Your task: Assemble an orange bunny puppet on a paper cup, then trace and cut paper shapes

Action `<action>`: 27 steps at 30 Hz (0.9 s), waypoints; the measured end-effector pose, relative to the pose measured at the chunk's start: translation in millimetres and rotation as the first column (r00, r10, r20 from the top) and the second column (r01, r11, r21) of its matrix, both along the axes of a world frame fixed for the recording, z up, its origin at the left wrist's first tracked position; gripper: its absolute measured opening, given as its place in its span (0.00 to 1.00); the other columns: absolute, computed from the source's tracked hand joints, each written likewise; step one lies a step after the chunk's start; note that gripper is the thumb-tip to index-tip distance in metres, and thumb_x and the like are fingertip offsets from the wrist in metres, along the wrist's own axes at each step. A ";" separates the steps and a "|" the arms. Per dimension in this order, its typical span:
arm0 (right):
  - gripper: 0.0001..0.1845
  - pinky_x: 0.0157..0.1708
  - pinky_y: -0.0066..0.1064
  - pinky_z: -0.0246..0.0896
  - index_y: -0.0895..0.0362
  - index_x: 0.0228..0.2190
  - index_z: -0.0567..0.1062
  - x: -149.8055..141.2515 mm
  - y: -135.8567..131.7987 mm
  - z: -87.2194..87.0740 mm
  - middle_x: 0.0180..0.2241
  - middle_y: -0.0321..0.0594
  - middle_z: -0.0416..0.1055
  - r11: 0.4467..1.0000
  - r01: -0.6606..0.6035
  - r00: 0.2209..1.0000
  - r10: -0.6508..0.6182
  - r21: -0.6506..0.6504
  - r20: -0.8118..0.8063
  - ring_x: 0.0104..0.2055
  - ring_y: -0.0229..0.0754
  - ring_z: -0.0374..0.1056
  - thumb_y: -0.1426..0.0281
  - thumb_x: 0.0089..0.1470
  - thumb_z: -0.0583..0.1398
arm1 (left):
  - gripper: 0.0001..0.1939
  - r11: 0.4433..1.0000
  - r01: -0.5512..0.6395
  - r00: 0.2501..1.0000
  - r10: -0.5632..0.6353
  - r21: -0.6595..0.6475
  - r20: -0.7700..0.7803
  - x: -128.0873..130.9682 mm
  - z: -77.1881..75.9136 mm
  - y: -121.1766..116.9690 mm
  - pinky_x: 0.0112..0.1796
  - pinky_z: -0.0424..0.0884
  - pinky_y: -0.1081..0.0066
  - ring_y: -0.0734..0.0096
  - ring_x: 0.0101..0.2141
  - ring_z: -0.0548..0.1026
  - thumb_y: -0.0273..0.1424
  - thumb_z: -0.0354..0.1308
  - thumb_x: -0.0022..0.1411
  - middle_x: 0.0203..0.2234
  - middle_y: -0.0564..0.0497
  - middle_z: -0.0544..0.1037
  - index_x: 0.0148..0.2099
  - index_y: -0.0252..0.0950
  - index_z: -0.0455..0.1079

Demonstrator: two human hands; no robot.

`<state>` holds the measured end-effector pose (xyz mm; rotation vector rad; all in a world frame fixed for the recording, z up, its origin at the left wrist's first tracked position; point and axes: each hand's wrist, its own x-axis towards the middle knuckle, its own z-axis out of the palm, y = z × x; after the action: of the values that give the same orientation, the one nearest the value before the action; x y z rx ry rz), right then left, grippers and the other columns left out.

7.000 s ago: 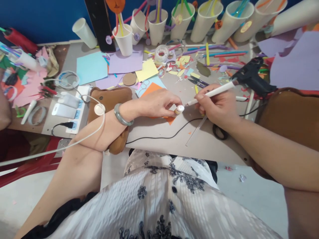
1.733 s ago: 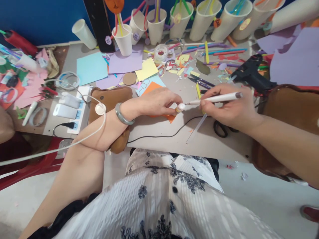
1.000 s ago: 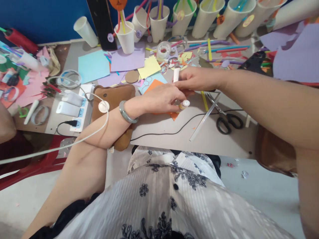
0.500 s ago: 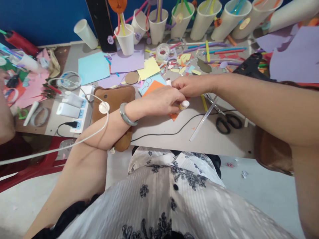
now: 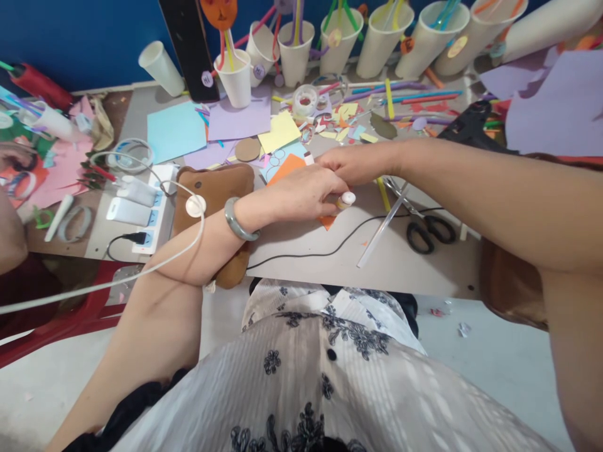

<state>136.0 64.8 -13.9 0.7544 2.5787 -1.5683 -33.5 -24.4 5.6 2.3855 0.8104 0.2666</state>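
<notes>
My left hand (image 5: 311, 193), with a grey-green bangle on its wrist, has its fingers closed round a small white-capped cylinder (image 5: 347, 199) with a yellowish side. Orange paper (image 5: 288, 168) lies beneath this hand, with a corner showing below the fingers. Right behind it, my right hand (image 5: 355, 164) is closed, its fingertips partly covered by the left hand. A short white stick-like piece with a dark end (image 5: 309, 158) juts out by the right fingertips; its other end is hidden. Light blue paper with drawn circles (image 5: 279, 159) lies partly under the orange sheet.
Black-handled scissors (image 5: 431, 233) and a clear stick (image 5: 384, 225) lie at the right. A brown pouch (image 5: 217, 179) and a power strip (image 5: 157, 210) are at the left. White cups (image 5: 294, 56) line the back, before them tape (image 5: 305, 100) and paper scraps. Another person's arm (image 5: 9, 226) shows far left.
The dark-ended white piece and my right fingertips have shifted slightly left. My left hand keeps its hold on the white-capped cylinder. The other person's hand at far left has come further into view.
</notes>
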 end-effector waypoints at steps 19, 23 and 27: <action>0.10 0.25 0.18 0.54 0.63 0.24 0.77 -0.1 0.9 3.8 0.21 0.21 0.72 1.000 -0.008 0.996 0.007 0.013 0.085 0.23 0.24 0.64 0.79 0.56 0.70 | 0.10 0.998 -0.009 1.000 0.010 -0.062 0.014 -0.3 1.9 -0.8 0.41 0.71 0.65 0.67 0.34 0.77 0.31 0.58 0.68 0.28 0.51 0.81 0.33 0.38 0.75; 0.11 0.28 0.20 0.55 0.61 0.29 0.79 7.9 12.2 -8.6 0.23 0.24 0.72 0.998 -0.058 0.998 0.058 0.027 0.011 0.24 0.24 0.64 0.69 0.63 0.68 | 0.10 0.998 -0.023 1.000 0.024 -0.057 0.005 0.0 2.7 -1.7 0.43 0.71 0.65 0.67 0.35 0.77 0.32 0.59 0.69 0.29 0.51 0.81 0.33 0.37 0.75; 0.20 0.24 0.23 0.54 0.58 0.23 0.76 18.9 20.8 -19.0 0.21 0.27 0.70 0.995 -0.069 0.996 0.072 0.071 -0.044 0.22 0.27 0.62 0.62 0.64 0.69 | 0.11 0.998 -0.033 0.999 0.034 -0.055 0.012 0.0 1.6 -1.5 0.43 0.70 0.65 0.68 0.34 0.76 0.33 0.59 0.70 0.29 0.51 0.80 0.33 0.37 0.75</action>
<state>154.8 85.6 -32.9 0.6313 2.6733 -1.5016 -33.5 -25.8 7.2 2.3186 0.8421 0.2701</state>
